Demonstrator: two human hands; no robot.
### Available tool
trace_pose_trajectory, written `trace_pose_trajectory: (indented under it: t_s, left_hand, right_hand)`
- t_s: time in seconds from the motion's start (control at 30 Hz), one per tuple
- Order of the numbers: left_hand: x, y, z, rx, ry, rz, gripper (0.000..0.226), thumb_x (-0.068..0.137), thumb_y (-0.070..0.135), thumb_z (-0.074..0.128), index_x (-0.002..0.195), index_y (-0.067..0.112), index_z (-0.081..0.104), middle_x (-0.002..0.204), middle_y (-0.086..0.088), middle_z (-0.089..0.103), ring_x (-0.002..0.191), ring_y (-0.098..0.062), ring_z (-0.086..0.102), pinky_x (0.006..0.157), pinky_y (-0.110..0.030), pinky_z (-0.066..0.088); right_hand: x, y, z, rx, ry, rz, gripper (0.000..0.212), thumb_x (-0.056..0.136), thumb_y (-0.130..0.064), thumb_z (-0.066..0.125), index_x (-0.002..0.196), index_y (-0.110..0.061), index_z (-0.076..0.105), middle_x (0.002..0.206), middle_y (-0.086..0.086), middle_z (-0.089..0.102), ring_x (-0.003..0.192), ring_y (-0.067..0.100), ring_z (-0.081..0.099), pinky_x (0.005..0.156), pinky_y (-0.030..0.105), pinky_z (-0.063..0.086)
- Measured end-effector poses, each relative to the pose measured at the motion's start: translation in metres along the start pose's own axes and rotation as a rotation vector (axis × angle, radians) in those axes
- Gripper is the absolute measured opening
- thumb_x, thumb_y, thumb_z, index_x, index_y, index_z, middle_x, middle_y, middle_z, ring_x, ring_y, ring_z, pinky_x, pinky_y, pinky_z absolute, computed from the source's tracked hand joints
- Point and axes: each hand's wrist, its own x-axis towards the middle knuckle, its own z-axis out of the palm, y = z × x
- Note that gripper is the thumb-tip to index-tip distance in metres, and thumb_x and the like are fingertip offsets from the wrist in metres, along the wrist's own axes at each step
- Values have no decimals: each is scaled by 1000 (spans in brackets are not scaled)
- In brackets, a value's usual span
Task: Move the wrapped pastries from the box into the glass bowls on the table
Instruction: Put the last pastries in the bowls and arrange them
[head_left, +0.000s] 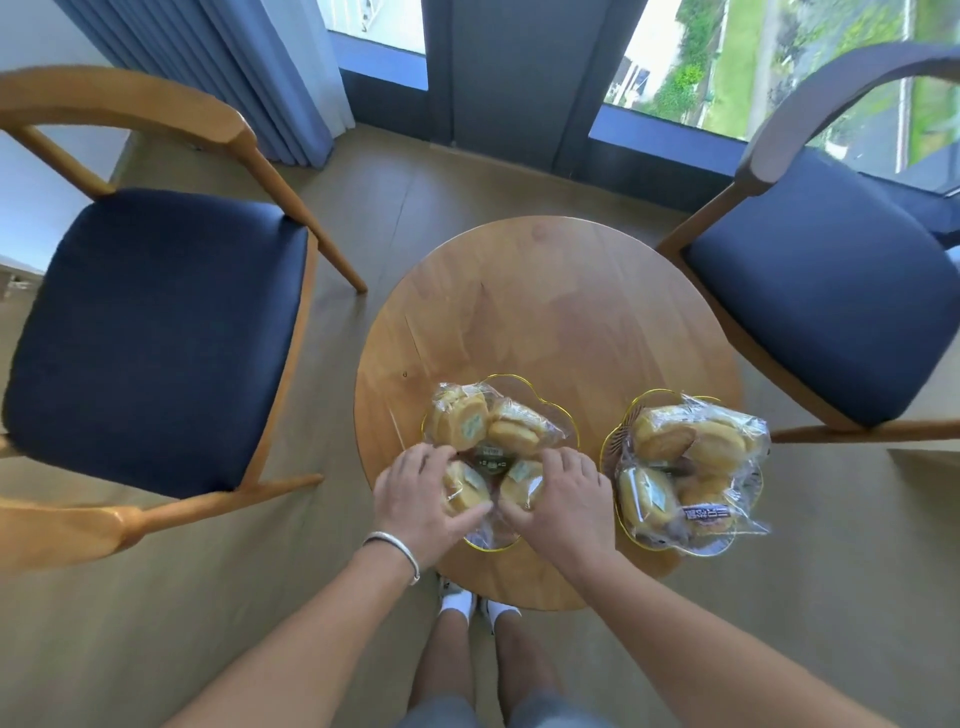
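Head view: left hand (415, 499), right hand (558, 501) grip wrapped pastries (483, 486) in glass bowl (563, 415).

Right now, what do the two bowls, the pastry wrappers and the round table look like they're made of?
Left bowl and right bowl: clear glass by the look, with thin gold-tinted scalloped rims. Pastry wrappers: thin clear plastic film, crinkled and glinting. Round table: wood, smooth with a light sheen, with visible grain and joined boards.
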Motion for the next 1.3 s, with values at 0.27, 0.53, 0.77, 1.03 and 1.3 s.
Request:
trace_pose_trajectory:
  t_s: [0.27,0.53,0.77,1.03,1.3]
  left_hand:
    - [63,5,-22,-252,-12,-197,72,86,34,66,147,25,29,145,-4,38,131,-23,38,105,-37,34]
    - [66,14,-10,-267,79,-180,34,81,34,70,108,30,49,99,8,57,90,-18,59,75,-36,50]
    - [62,18,2,-171,0,-205,34,79,40,73,93,31,44,93,11,54,86,-16,55,67,-32,42]
    - [36,4,-6,-354,17,-314,62,84,56,58,135,24,44,130,-2,50,115,-22,51,94,-41,46]
    - [-5,-15,15,-891,-340,-782,84,76,62,66,145,37,26,144,2,41,118,-27,49,83,-49,50]
  right_hand:
    - [54,7,-18,482,55,152,72,85,-33,70,146,-24,32,144,1,37,122,21,48,93,33,41]
    - [51,10,-26,420,102,134,30,88,-33,67,116,-23,61,103,-1,58,93,24,59,73,36,45]
    - [44,20,-24,386,29,186,32,93,-35,60,123,-23,55,114,2,56,101,26,58,79,37,46]
    - [12,55,-37,595,247,242,54,90,-41,61,137,-22,46,132,-4,50,113,14,52,92,35,46]
    - [-27,168,-51,536,565,576,44,87,-27,64,127,-14,54,132,9,51,119,25,46,97,41,41]
